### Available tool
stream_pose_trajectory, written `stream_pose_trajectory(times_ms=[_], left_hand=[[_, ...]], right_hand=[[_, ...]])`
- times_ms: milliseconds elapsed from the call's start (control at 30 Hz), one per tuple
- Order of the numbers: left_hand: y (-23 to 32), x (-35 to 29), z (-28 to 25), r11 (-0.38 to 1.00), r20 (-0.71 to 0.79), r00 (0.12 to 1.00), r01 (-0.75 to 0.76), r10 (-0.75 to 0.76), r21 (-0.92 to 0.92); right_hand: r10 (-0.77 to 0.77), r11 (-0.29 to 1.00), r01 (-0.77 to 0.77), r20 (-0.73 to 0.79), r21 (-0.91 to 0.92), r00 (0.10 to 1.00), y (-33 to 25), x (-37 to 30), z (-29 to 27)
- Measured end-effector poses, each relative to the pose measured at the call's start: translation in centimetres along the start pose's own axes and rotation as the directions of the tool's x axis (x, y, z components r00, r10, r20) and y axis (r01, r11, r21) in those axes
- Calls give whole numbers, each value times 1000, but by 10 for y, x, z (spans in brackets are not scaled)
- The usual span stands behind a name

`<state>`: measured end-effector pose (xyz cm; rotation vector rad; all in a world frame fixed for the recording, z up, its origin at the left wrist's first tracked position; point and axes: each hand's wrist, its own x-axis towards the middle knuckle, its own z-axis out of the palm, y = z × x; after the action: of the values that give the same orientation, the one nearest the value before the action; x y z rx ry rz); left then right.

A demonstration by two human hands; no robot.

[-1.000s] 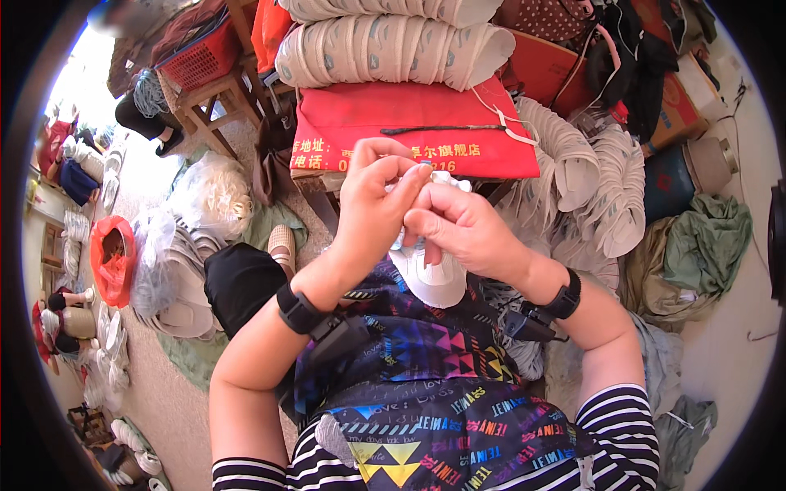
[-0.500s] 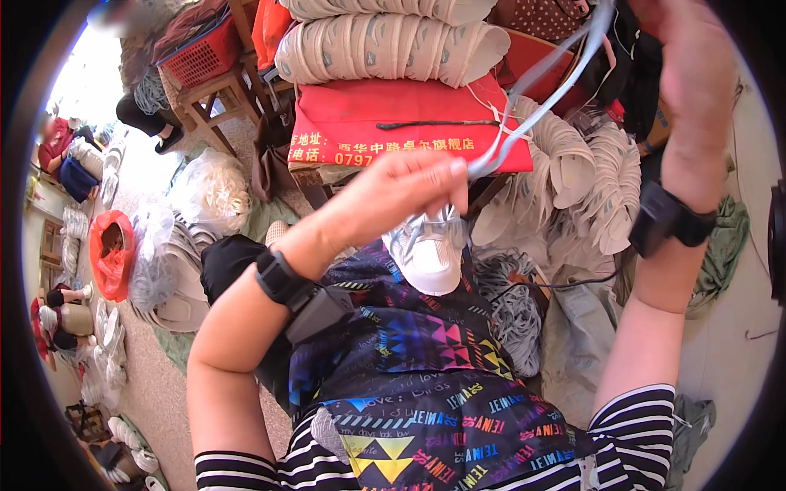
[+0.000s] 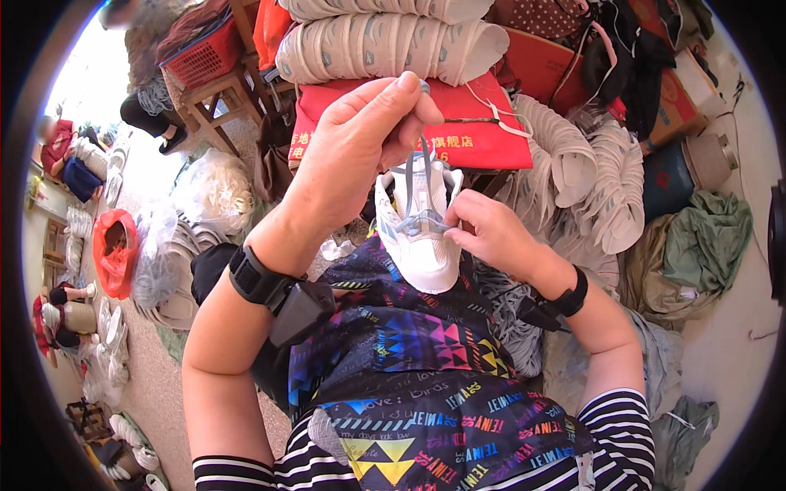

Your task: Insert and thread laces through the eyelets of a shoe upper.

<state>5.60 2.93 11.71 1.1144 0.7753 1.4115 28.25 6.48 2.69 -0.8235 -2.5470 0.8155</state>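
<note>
A white sneaker rests on my apron-covered lap, toe toward me. A grey-blue shoelace crosses its front, and a strand runs up from it. My left hand is raised above the shoe's far end, fingers pinched around that strand. At the shoe's right side, my right hand is closed with thumb and fingertips at the lace by the lower eyelets. Its fingertips partly cover what they grip there.
Stacked shoe uppers lie on a red-covered stool ahead. More uppers hang at its right. A bundle of grey laces is beside my lap. An orange-red bag and clear plastic bags stand on the left floor.
My right hand has come down from the upper right to the shoe's right side. My left hand has moved up and left, with the lace strand now running upward from the shoe.
</note>
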Motion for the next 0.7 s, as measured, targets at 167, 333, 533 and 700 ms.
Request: stream_pose_trajectory(times_ms=[167,333,533,700], left_hand=[[7,-5,10,1000,-15,1000,-16,16,7],[35,-12,33,997,6,996,-83,83,-3],[60,-12,33,951,120,953,-258,280,-171],[34,1,25,964,18,966,-256,258,-74]], right_hand=[[-134,989,112,-290,-93,948,-5,2,19],[-393,875,214,-378,-435,838,14,-2,31],[-337,914,209,-364,-349,868,17,-20,37],[-125,990,136,-274,23,953,-8,-10,27]])
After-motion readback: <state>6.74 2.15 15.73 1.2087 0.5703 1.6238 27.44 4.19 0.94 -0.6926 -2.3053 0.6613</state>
